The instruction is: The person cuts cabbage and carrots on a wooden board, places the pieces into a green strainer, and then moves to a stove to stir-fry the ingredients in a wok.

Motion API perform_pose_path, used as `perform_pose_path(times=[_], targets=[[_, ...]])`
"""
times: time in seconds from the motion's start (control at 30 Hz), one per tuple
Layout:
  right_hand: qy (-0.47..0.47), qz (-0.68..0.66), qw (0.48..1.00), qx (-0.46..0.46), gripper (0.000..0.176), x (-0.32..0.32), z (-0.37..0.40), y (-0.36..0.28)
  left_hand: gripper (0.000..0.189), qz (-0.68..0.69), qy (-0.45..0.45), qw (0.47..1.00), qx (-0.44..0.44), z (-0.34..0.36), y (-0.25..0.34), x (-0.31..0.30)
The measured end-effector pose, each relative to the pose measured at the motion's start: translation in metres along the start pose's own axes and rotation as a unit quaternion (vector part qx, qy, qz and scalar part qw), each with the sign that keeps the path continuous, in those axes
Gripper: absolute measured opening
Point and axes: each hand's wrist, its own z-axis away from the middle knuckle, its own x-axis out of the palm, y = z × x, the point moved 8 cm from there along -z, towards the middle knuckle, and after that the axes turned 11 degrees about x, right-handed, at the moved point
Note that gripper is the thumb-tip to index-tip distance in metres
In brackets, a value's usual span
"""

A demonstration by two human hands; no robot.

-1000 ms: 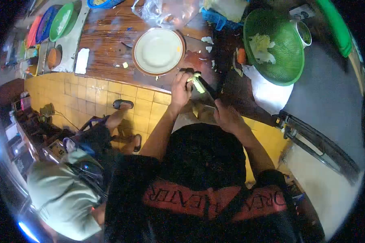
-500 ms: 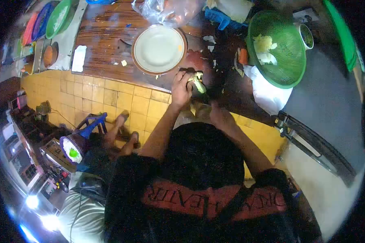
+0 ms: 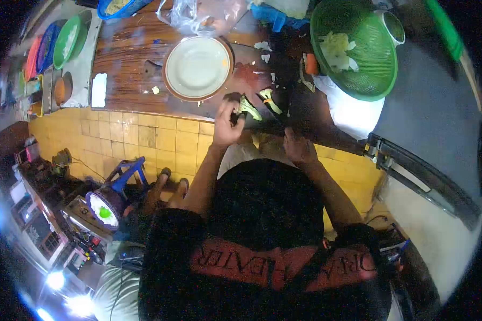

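Observation:
At the front edge of the table, my left hand (image 3: 229, 124) is closed on a pale green vegetable piece (image 3: 249, 109). Just right of it lies another cut piece (image 3: 269, 100), with a dark knife blade (image 3: 275, 109) against it. My right hand (image 3: 299, 146) is closed around the knife's handle, which is mostly hidden by the fingers. Beyond my left hand rests a white plate (image 3: 198, 67) with a brown rim and a small orange bit on it.
A green basket (image 3: 377, 59) with pale leaves stands at the right, beside a white bag (image 3: 353, 109) and a carrot piece (image 3: 311, 64). Clear plastic bags (image 3: 198, 16) lie at the back. Another person (image 3: 118, 273) sits at the lower left.
The vegetable now shows as two separate pieces. My left hand has shifted left with one, and the knife blade is now at the other. The whole view has shifted slightly.

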Motion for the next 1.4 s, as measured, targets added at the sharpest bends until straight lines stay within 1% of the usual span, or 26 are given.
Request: perform_pose_path(times=[0.03,0.07,0.13,0.17,0.23,0.27,0.33,0.4,0.47,0.5,0.57,0.6,0.63,0.67,0.7,0.73,0.77,0.83,0.87,0.97,1.03,1.07,1.13,1.2,1.27,1.4], targets=[[-0.027,-0.077,0.997,0.006,0.036,0.002,0.0,0.0,0.02,-0.029,0.004,0.999,0.029,-0.002,0.003,0.0],[-0.027,-0.078,0.997,0.006,0.036,0.004,0.001,0.0,0.02,-0.029,0.003,0.999,0.031,-0.003,0.003,0.001],[0.079,-0.064,0.992,-0.076,0.033,-0.005,0.011,-0.012,0.018,-0.021,-0.014,0.997,-0.067,0.001,-0.013,0.004],[0.132,-0.056,0.983,-0.116,0.032,-0.01,0.018,-0.018,0.016,-0.015,0.004,0.999,-0.039,-0.003,-0.006,0.001],[0.236,-0.038,0.951,-0.195,0.029,-0.019,0.033,-0.027,0.015,-0.006,0.012,0.999,-0.045,-0.002,-0.011,0.002],[0.236,-0.037,0.951,-0.195,0.029,-0.021,0.034,-0.028,0.015,0.004,0.02,0.998,-0.053,-0.001,-0.013,0.002],[0.147,-0.012,0.974,-0.172,0.026,-0.014,0.03,-0.026,0.016,-0.001,0.025,0.998,-0.062,0.001,-0.015,0.003],[0.139,0.009,0.973,-0.185,0.025,-0.019,0.039,-0.03,0.018,-0.005,0.031,0.997,-0.071,-0.001,-0.016,0.003],[0.129,0.029,0.971,-0.197,0.024,-0.012,0.04,-0.032,0.018,-0.011,0.031,0.999,-0.004,-0.006,-0.005,0.004],[0.146,0.024,0.97,-0.192,0.024,-0.008,0.036,-0.03,0.018,-0.009,0.03,0.999,-0.005,-0.007,-0.003,0.004],[0.162,0.02,0.968,-0.189,0.024,-0.01,0.034,-0.033,0.018,-0.005,0.011,0.998,-0.066,-0.003,-0.009,0.006],[0.117,0.004,0.979,-0.165,0.025,-0.011,0.032,-0.034,0.018,-0.006,0.012,0.998,-0.067,-0.003,-0.01,0.006],[0.072,-0.011,0.988,-0.14,0.027,-0.009,0.03,-0.033,0.016,-0.025,0.026,0.999,-0.039,-0.005,-0.006,0.004],[0.071,-0.01,0.988,-0.14,0.027,-0.005,0.029,-0.031,0.014,-0.043,0.041,0.998,-0.013,-0.006,-0.003,0.003],[0.178,0.035,0.962,-0.204,0.028,-0.01,0.038,-0.037,0.014,-0.043,0.041,0.998,-0.013,-0.004,-0.005,0.003],[0.281,0.079,0.919,-0.264,0.028,-0.013,0.05,-0.043,0.014,-0.047,0.038,0.998,-0.011,-0.003,-0.006,0.003],[0.28,0.08,0.919,-0.266,0.028,-0.017,0.052,-0.045,0.014,-0.051,0.036,0.998,-0.009,-0.003,-0.006,0.002],[0.276,0.0,0.926,-0.258,0.027,-0.028,0.055,-0.046,0.014,-0.067,0.044,0.997,0.005,-0.003,-0.003,0.002],[0.275,0.001,0.926,-0.26,0.027,-0.026,0.054,-0.045,0.014,-0.081,0.051,0.995,0.021,-0.004,0.001,0.0],[0.235,-0.012,0.94,-0.248,0.027,-0.024,0.049,-0.043,0.014,-0.074,0.045,0.996,0.006,-0.005,0.002,0.0],[0.125,-0.031,0.978,-0.166,0.029,-0.019,0.038,-0.037,0.015,-0.052,0.052,0.997,-0.014,-0.003,0.001,-0.001],[0.125,-0.031,0.978,-0.166,0.029,-0.019,0.038,-0.038,0.017,-0.029,0.059,0.997,-0.035,-0.002,-0.003,-0.001],[0.196,-0.036,0.958,-0.204,0.027,-0.029,0.046,-0.042,0.016,-0.032,0.051,0.997,-0.045,0.0,-0.006,-0.001],[0.189,-0.028,0.961,-0.199,0.026,-0.024,0.044,-0.038,0.016,-0.034,0.044,0.997,-0.055,0.003,-0.012,0.004],[0.181,-0.021,0.964,-0.196,0.026,-0.023,0.044,-0.038,0.016,-0.025,0.08,0.996,-0.032,0.003,-0.011,0.001],[0.165,-0.005,0.968,-0.188,0.025,-0.02,0.042,-0.038,0.016,-0.041,0.059,0.996,-0.058,0.003,-0.01,-0.001]])
